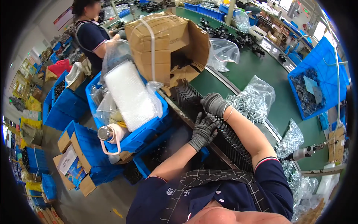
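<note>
Here we are at the green bench [249, 67], and both hands are in close together over a long, tight row of black, ribbed-looking parts [235, 145] lined up along the bench's near side. The left hand [203, 131], in a dark grey knitted glove, comes in from below with its fingers fairly wide, laid across the row. The right hand [215, 104], gloved the same way, sits just beyond it, fingers curled down against the row; whether it grips a part there, we cannot tell, as the fingertips are hidden. The row runs from beside the right forearm, past both hands and up to the brown cardboard box [156, 44], open on one side with dark contents showing. Just right of the right hand, a clear plastic bag [265, 89] lies with small silvery metal pieces [251, 106]. Lower on that side there's a grey-and-black power tool [300, 154] near more clear plastic, and a big blue plastic bin [330, 65] tilts at the far right. Over on the left, a blue plastic crate [150, 128] carries a white bubble-wrap packet [134, 97] and a pale pink bottle [117, 133]; beyond, a co-worker in navy [91, 39] stands beside the cardboard box
</note>
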`<state>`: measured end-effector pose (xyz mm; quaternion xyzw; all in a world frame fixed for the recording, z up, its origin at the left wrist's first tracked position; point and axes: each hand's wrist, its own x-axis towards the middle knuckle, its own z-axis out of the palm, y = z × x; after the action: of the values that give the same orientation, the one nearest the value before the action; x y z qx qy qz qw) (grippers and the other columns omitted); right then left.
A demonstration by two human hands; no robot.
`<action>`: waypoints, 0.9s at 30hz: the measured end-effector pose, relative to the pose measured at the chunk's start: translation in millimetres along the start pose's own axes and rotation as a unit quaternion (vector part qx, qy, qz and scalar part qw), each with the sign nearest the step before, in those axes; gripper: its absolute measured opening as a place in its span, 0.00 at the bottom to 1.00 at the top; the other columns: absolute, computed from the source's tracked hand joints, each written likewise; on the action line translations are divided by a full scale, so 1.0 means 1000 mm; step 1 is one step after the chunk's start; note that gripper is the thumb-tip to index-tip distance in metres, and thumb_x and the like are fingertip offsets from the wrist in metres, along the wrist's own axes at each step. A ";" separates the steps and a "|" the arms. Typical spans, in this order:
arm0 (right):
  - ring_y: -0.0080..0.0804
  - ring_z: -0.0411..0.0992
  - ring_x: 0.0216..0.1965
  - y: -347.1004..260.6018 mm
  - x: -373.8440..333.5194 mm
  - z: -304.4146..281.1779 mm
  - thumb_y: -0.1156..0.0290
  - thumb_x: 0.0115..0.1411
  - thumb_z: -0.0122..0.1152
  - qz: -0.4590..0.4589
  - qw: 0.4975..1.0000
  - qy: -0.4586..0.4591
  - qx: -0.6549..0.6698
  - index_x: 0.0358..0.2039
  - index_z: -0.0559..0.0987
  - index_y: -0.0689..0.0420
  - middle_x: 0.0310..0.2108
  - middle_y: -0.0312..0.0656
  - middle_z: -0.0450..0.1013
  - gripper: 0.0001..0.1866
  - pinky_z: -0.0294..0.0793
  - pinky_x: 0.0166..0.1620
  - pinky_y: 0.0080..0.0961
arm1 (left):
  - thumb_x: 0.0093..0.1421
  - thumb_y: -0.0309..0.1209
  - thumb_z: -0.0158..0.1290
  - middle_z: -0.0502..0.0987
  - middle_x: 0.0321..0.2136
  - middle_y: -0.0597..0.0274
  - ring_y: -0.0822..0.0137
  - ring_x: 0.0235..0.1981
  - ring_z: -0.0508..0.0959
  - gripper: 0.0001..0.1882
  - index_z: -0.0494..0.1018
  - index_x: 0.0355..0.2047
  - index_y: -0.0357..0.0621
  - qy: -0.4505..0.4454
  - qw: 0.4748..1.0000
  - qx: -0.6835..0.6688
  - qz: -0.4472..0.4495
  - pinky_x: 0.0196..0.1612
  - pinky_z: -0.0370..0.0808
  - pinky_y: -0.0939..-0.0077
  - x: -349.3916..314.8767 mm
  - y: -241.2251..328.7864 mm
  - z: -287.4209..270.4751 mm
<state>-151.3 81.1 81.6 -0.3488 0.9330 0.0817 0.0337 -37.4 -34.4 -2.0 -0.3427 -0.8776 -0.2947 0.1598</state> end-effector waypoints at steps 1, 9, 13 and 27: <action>0.48 0.77 0.31 0.006 -0.002 -0.001 0.67 0.50 0.57 0.009 1.000 -0.009 -0.002 0.26 0.80 0.55 0.27 0.47 0.77 0.08 0.75 0.34 0.41 | 0.52 0.41 0.53 0.71 0.51 0.57 0.57 0.59 0.65 0.21 0.75 0.46 0.49 -0.001 1.000 -0.012 0.005 0.68 0.43 0.45 0.001 -0.003 0.000; 0.48 0.76 0.34 0.013 -0.054 0.001 0.64 0.53 0.54 0.243 0.947 0.097 0.185 0.29 0.81 0.54 0.31 0.48 0.77 0.10 0.75 0.40 0.43 | 0.52 0.41 0.53 0.72 0.51 0.55 0.56 0.59 0.65 0.22 0.75 0.47 0.50 -0.028 0.999 0.027 -0.022 0.68 0.42 0.45 0.006 -0.007 -0.010; 0.47 0.76 0.37 -0.003 -0.045 0.011 0.64 0.54 0.53 0.246 0.948 0.095 0.176 0.30 0.81 0.54 0.34 0.48 0.77 0.11 0.74 0.43 0.42 | 0.52 0.41 0.53 0.72 0.51 0.55 0.56 0.59 0.65 0.22 0.75 0.48 0.50 -0.027 0.999 0.023 -0.028 0.67 0.42 0.45 0.003 -0.004 -0.011; 0.41 0.73 0.41 -0.017 -0.039 0.044 0.67 0.54 0.52 0.235 0.965 0.113 0.029 0.33 0.77 0.55 0.33 0.44 0.75 0.09 0.71 0.46 0.36 | 0.51 0.40 0.55 0.72 0.50 0.56 0.56 0.58 0.67 0.20 0.76 0.45 0.49 -0.001 1.000 0.023 -0.015 0.66 0.45 0.44 -0.002 -0.003 -0.009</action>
<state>-110.0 101.4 40.9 -0.1252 0.9885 0.0201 -0.0820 -37.6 -42.4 2.8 -0.3258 -0.8894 -0.2762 0.1628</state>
